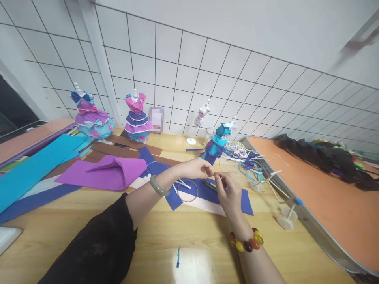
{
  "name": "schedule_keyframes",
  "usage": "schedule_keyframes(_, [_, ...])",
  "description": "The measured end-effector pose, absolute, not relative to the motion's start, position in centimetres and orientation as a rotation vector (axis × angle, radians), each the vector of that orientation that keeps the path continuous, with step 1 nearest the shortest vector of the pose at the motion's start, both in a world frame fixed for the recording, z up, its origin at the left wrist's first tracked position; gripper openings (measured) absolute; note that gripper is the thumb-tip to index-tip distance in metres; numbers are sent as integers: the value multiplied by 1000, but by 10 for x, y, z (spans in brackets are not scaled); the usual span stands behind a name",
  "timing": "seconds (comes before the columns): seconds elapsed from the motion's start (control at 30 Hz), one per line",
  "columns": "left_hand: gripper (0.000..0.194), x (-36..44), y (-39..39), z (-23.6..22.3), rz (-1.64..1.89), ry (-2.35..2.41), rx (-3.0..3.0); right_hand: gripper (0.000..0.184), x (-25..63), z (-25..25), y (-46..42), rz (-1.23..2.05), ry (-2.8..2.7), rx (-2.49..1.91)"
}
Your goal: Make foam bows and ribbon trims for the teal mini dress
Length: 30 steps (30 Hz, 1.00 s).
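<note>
My left hand (pixel 197 169), a green bangle at its wrist, is closed in a pinch. Its fingertips almost meet those of my right hand (pixel 229 190), which also pinches and wears a beaded bracelet. Whatever lies between the fingertips is too small to make out. Beneath both hands are navy blue strips (pixel 174 201) and a pale pink strip (pixel 204 206) on the wooden table (pixel 156 240). A thin round hoop (pixel 187 200) rests on them below my left hand. Close to my right fingers lies a dark-handled tool (pixel 209 184), partly hidden. A folded purple sheet (pixel 97 173) is left of my left forearm.
Two small dress forms in layered dresses, one at far left (pixel 93 118) and one beside it (pixel 137 120), stand by the grid wall. Behind my hands are a bare mini mannequin (pixel 201 114) and a teal-dressed one (pixel 219 140). Stands (pixel 286 221) and an orange-lined tray (pixel 325 205) are right.
</note>
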<state>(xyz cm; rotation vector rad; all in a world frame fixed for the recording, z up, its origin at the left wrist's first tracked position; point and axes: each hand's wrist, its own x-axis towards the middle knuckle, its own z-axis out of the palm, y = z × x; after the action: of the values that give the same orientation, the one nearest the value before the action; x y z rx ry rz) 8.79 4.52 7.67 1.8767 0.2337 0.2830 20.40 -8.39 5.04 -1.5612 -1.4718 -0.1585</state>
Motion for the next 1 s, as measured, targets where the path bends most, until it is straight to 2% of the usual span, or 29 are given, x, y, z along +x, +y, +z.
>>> schedule_keyframes(0.13, [18,88,42,79,268,286,1851,15,206,48,-84,-179,-1500,-1582])
schedule_keyframes(0.47, [30,90,48,74,205,403,1677,14,203,50,-84,-178,-1453,-1559])
schedule_keyframes(0.63, [32,88,50,72,200,316,1674,13,202,54,-85,-132,-1440,-1545])
schedule_keyframes(1.0, [27,86,43,79,258,309,1752,13,204,52,-84,-117,-1447,-1541])
